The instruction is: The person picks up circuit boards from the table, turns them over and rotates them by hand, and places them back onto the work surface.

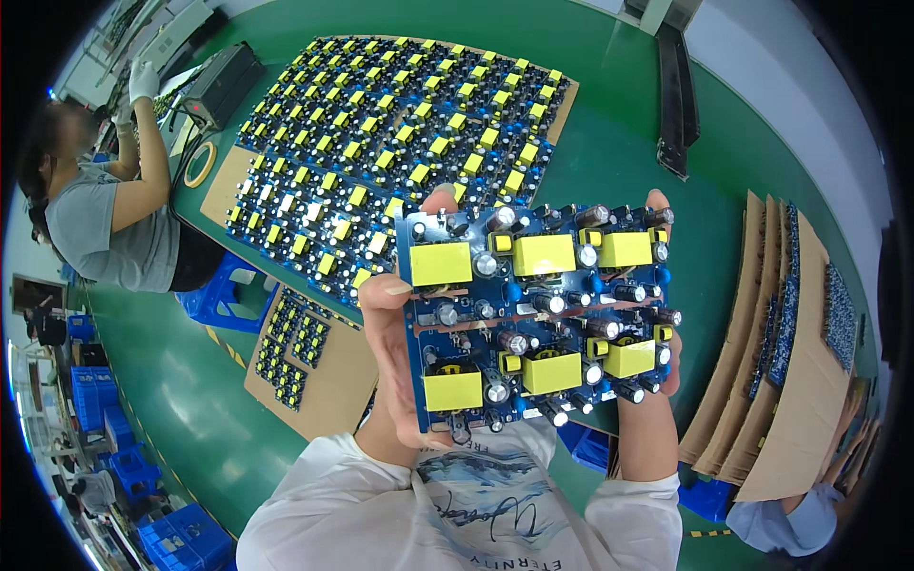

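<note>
A blue circuit board panel (562,313) is held up close in front of my chest, component side showing. Two rows of big yellow transformers stand on it among silver-topped capacitors and small blue disc parts. My left hand (385,328) grips its left edge, thumb at the front and a fingertip over the top. Along the right edge, my right hand (674,366) is closed around the panel, mostly hidden behind it; a fingertip shows at the upper corner. Beyond, many similar circuit boards (381,124) lie in rows on a large cardboard sheet (226,181).
A smaller cardboard sheet (328,400) with more boards lies lower left. To the right stand upright cardboard sheets (790,381) with boards between them, a person's sleeve (785,521) below. Another person (114,214) works at far left beside a black box (221,86). Blue stools (228,295) stand around.
</note>
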`<state>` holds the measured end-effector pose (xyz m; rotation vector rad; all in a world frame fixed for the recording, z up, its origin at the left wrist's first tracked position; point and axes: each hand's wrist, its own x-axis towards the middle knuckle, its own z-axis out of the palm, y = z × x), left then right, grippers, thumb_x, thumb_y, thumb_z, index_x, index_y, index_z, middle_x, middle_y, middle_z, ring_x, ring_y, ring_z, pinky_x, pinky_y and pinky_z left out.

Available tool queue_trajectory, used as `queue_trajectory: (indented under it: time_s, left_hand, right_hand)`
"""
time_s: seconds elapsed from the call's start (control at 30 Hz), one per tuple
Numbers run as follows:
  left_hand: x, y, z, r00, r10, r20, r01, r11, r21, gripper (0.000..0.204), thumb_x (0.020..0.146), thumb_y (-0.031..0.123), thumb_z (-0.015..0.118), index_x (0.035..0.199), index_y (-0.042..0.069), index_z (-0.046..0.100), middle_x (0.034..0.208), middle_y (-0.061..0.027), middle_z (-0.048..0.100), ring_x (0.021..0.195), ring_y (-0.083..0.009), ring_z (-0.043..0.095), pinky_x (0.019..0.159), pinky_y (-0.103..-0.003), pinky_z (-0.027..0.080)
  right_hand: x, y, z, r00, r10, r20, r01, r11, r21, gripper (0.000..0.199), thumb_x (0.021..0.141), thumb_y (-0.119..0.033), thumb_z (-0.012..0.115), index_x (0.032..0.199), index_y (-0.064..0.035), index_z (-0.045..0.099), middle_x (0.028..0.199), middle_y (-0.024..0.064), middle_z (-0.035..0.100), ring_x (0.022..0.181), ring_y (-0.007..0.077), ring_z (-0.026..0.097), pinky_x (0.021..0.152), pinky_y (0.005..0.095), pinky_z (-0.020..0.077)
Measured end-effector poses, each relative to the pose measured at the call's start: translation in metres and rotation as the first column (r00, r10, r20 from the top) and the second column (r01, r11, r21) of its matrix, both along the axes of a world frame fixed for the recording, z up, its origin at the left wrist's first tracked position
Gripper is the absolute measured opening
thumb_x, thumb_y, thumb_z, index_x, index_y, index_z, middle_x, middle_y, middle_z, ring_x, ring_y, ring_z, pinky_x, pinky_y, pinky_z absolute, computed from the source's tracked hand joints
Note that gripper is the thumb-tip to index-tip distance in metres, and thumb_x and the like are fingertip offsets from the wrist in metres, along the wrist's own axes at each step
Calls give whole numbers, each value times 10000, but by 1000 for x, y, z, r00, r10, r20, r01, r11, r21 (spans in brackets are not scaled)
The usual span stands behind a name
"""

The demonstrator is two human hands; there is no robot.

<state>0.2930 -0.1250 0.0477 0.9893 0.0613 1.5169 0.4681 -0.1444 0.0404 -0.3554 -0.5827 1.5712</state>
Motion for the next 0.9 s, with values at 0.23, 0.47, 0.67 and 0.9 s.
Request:
queue_trajectory:
  time_s: [0.23,0.47,0.67,0.9]
  left_hand:
    - [-2,0,-1,1000,19,-13,-19,1000,-11,746,550,213,793,1138,116,344,1252,-177,276,1145,-274,399,922,-383,396]
    - [-2,10,-14,966,221,-134,-247,944,-219,683,580,212,775,1096,81,346,1190,-134,388,1109,-227,432,904,-351,402]
    - [-5,9,-24,950,241,-199,-305,854,-421,495,667,191,708,1020,63,385,1097,-111,465,1032,-190,496,862,-344,438]
    - [-4,12,-26,980,121,-160,-179,889,-423,354,828,260,557,1063,40,409,1079,-134,503,970,-203,536,838,-359,469]
  right_hand:
    - [-1,6,-2,1000,9,13,-10,998,61,1262,410,-345,857,1383,-71,102,1320,113,360,1223,279,370,1011,428,307]
    - [-6,22,-9,989,-29,143,28,1000,9,1147,488,-463,808,1357,-59,178,1292,123,381,1182,270,414,972,424,360]
    - [-5,23,-17,979,2,206,16,996,-82,917,649,-544,687,1306,-59,271,1233,139,434,1080,269,490,898,434,425]
    - [-5,24,-25,976,2,217,25,992,-121,715,778,-591,495,1242,-69,344,1165,154,477,1047,270,500,859,443,424]
